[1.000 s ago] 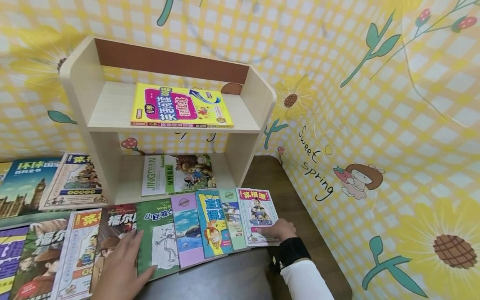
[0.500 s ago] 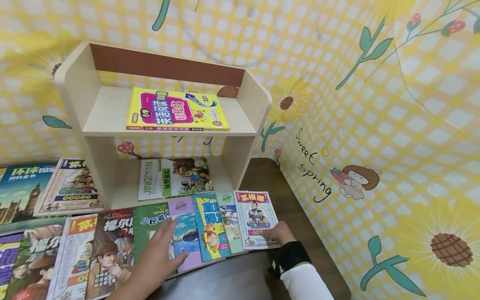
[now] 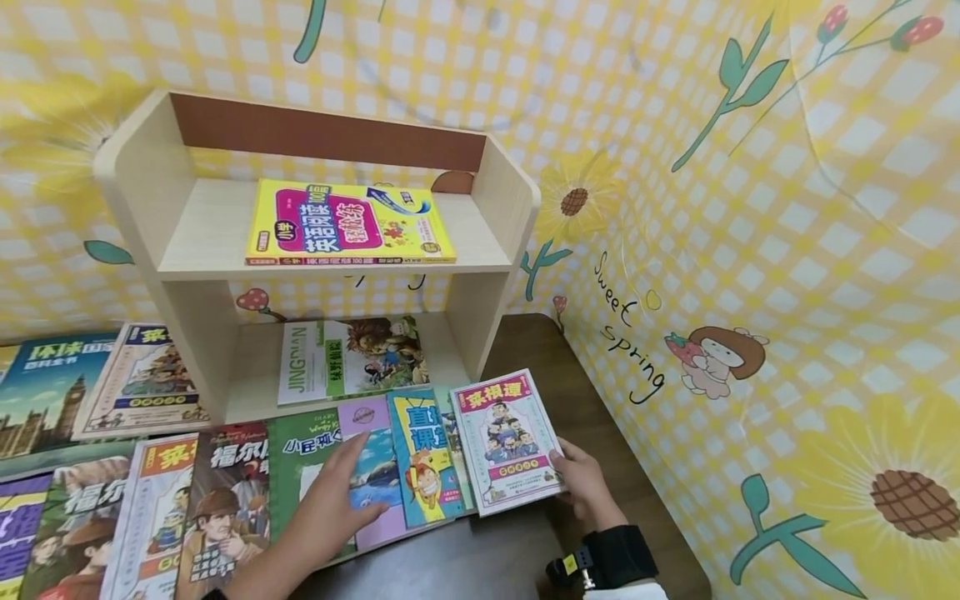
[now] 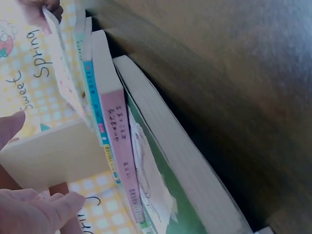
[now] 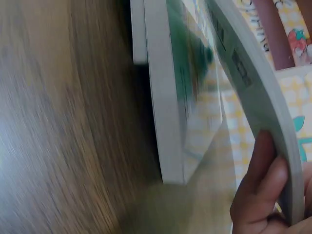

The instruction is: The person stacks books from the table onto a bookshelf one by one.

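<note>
My right hand (image 3: 587, 483) grips the lower right edge of a thin book with a pink title band and cartoon figures (image 3: 507, 439). In the right wrist view this book (image 5: 261, 87) is lifted off the pile, fingers beneath its back cover. My left hand (image 3: 330, 508) hovers over the row with thumb and fingers spread, holding nothing. Under and beside it lie a green cartoon-cover book (image 3: 300, 442), a purple book with a sea picture (image 3: 375, 467) and a blue-and-yellow book (image 3: 427, 458). A pale green book (image 3: 459, 454) is mostly hidden by the held one.
A two-tier wooden bookshelf (image 3: 510, 200) stands behind the row. A yellow book (image 3: 348, 225) lies on its upper shelf, a white-and-green book (image 3: 352, 358) on the lower. Several more books, including a detective-cover book (image 3: 225, 500), cover the left of the dark table (image 3: 442, 567).
My right hand has taken the pink-banded book by its edge, raising it and shifting it slightly left. My left hand has moved right from the detective-cover book to above the green and purple books.
</note>
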Demonstrator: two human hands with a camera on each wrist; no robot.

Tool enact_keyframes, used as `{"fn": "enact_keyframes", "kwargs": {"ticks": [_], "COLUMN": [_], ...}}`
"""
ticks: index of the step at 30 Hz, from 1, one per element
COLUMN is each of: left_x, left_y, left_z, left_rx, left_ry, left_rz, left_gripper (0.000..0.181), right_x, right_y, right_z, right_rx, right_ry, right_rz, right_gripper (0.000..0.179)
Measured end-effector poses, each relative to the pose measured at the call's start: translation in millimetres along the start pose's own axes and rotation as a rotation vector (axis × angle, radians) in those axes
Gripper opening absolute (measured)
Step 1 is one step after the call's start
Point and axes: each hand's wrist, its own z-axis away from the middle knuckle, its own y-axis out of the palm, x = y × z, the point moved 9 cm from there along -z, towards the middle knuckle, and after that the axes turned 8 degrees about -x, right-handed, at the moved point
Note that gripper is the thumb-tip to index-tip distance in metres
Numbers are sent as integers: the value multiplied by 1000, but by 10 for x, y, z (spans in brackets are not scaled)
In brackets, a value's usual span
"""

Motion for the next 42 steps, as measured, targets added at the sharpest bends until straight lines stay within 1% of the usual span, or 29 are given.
{"fn": "enact_keyframes", "kwargs": {"ticks": [5,8,11,13,15,19,20,23,27,31,33,35,38,40,42], "left_x": [65,113,142,135,116,49,32,-4,-59,-102,-95,-86,-62,-51,-28], "left_y": [-34,-58,-89,-122,-155,-242,-272,-360,-442,-457,-455,-459,-498,-532,-559], "left_z": [-80,-123,-163,-181,-191,-193,-188,-172,-135,-86,-58,-33,-16,-16,-19], "left_rx": [13,32,45,47,58,72,69,54,50,72,84,83,55,29,7], "left_ry": [-3,-10,-15,-9,-3,26,35,59,107,158,158,157,145,137,116], "left_rz": [33,52,92,126,191,289,299,267,223,264,292,312,297,277,259], "left_gripper": [104,109,113,116,118,122,123,125,127,125,124,122,120,117,115], "right_x": [83,185,290,352,415,559,596,714,841,916,939,956,975,996,1023], "right_y": [248,393,521,585,634,724,751,833,908,968,1003,1037,1069,1079,1090], "right_z": [106,175,247,293,336,409,420,457,476,469,464,455,400,346,289], "right_rx": [160,267,369,423,470,574,605,693,773,823,836,830,769,703,631], "right_ry": [-9,-37,-52,-50,-51,-75,-85,-105,-127,-144,-153,-158,-146,-133,-115], "right_rz": [-37,-61,-84,-86,-72,-19,-10,1,29,68,84,97,105,100,79], "right_gripper": [47,48,51,53,54,52,51,48,46,46,46,45,44,42,41]}}
